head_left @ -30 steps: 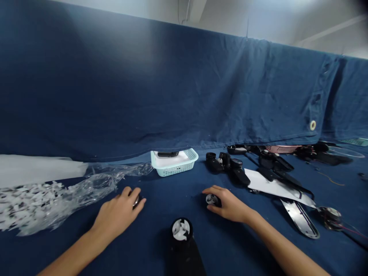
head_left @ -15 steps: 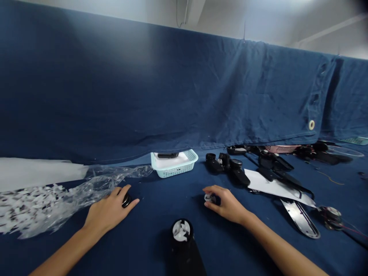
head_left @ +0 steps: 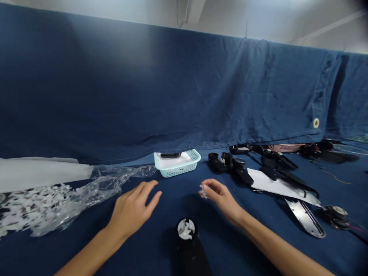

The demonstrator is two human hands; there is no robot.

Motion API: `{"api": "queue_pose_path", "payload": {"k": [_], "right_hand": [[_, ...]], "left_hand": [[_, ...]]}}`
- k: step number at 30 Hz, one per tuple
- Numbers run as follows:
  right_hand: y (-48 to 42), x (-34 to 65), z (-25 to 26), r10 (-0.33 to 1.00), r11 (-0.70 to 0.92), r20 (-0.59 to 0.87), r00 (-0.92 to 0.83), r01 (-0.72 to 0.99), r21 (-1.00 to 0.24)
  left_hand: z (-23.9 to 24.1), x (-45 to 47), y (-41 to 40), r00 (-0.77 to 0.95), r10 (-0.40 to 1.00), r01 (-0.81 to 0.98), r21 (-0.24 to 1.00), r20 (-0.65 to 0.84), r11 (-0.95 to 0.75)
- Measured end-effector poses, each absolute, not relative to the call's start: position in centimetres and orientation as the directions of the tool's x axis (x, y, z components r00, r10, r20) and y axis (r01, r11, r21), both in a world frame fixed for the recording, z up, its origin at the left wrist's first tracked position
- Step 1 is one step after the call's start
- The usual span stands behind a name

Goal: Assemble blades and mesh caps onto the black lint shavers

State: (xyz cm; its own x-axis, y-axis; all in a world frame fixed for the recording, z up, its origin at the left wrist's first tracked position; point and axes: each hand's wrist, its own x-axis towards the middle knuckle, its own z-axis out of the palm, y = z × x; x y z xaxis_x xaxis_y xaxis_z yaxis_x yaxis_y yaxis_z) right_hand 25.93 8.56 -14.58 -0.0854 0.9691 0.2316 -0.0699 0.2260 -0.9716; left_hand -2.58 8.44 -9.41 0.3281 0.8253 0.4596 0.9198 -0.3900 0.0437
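My left hand (head_left: 133, 209) hovers over the blue cloth with thumb and fingers apart, holding nothing. My right hand (head_left: 220, 197) pinches a small whitish plastic piece (head_left: 204, 191) between thumb and fingertips; its exact kind is too small to make out. Below and between the hands lies a black handle-shaped housing (head_left: 194, 255), its round end facing up with a white three-armed insert (head_left: 186, 229) inside. The lower end of this housing runs out of the picture.
A light blue basket (head_left: 179, 170) holds white paper and a black part. To the left lie a clear plastic bag (head_left: 83, 203) and many white pieces (head_left: 34, 205). On the right are black housings (head_left: 243, 176), a white sheet (head_left: 276, 185), a silver shell (head_left: 306, 218) and a wired motor-like part (head_left: 337, 215). A blue curtain (head_left: 172, 92) hangs behind.
My left hand has let go of a round black part and moved right, toward the middle. My right hand has lifted slightly with the whitish piece. The view has shifted a little.
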Motion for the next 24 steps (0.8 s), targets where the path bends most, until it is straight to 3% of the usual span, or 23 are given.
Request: {"api": "queue_pose_path", "payload": {"k": [5, 11, 18, 24], "right_hand": [[10.0, 22.4, -10.6, 0.959, 0.156, 0.217, -0.181, -0.302, -0.940], [10.0, 17.5, -8.6, 0.908, 0.045, 0.208, -0.363, -0.410, -0.911], [7.9, 14.2, -9.5, 0.839, -0.003, 0.153, -0.522, -0.287, -0.958], [7.6, 17.1, -8.9, 0.929, 0.206, 0.226, -0.294, -0.100, -0.974]], "left_hand": [[-7.7, 1.6, 7.9, 0.513, 0.731, 0.750, 0.179, 0.450, -0.637], [-7.0, 0.8, 7.3, 0.396, 0.728, 0.688, 0.344, 0.559, -0.639], [-7.8, -3.9, 4.7, 0.444, 0.768, 0.682, 0.382, 0.461, -0.624], [-10.2, -9.4, 3.8, 0.269, 0.903, 0.901, 0.243, 0.336, -0.359]]}}
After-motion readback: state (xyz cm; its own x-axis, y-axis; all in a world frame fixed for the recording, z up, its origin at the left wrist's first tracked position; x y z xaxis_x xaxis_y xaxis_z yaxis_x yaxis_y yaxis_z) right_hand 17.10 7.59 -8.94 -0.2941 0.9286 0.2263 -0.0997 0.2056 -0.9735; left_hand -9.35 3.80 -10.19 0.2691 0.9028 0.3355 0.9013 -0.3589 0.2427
